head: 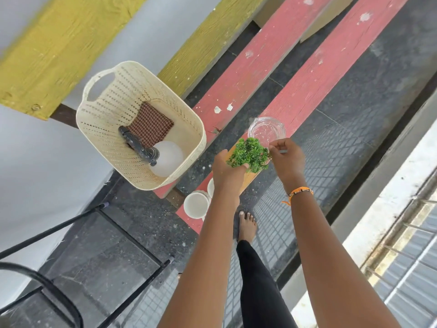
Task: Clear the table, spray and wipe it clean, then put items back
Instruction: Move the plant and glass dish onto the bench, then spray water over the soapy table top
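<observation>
My left hand [228, 172] grips a small green leafy plant [249, 153] in a tan pot, held over the near end of the red slatted table [314, 74]. My right hand [287, 159] is just right of the plant. Its fingers are pinched on the near rim of a clear glass dish [266, 130], which sits at the red slat's edge. To the left, a cream plastic basket [99, 124] holds a spray bottle [163, 159] with a black trigger and a folded checked cloth [150, 125].
Two white cups [196, 205] stand on the near end of the red slats, below my left forearm. Yellow slats [59, 46] run at the upper left. A black metal chair frame [99, 233] stands at lower left. My bare foot [247, 224] is on the dark floor.
</observation>
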The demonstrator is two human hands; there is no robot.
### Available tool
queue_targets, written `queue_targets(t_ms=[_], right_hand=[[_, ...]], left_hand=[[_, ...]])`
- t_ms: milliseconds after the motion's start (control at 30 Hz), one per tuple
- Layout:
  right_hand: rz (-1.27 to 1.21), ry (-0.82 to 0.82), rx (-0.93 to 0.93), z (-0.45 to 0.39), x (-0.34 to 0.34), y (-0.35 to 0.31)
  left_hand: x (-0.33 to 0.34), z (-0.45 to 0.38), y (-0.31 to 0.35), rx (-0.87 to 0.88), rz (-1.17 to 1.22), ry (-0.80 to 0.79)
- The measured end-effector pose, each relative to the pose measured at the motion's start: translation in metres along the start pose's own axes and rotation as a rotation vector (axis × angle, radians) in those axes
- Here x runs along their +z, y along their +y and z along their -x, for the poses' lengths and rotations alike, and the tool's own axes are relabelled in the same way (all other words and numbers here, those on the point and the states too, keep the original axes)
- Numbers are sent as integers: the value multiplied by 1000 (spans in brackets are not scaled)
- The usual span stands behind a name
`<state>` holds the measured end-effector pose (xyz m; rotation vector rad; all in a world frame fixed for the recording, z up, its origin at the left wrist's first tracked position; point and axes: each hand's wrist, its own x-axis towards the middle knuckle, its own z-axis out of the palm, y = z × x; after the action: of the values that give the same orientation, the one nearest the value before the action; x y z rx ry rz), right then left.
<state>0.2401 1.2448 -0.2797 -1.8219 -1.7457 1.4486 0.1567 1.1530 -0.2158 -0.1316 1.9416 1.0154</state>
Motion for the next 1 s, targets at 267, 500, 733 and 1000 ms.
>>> queue_targets(t_ms=[267,500,733,1000], right_hand=[[73,-166,-269,55,18,-58],[337,-461,-719,84,96,-108],[601,-762,-826,65,153,-127],[409,-795,-784,90,154,-134]], left_hand=[[-66,43,-16,79,265,171],[-135,51,-37,64,295,396],[-159,43,-32,72,283,401],[-175,61,-34,103,388,403]])
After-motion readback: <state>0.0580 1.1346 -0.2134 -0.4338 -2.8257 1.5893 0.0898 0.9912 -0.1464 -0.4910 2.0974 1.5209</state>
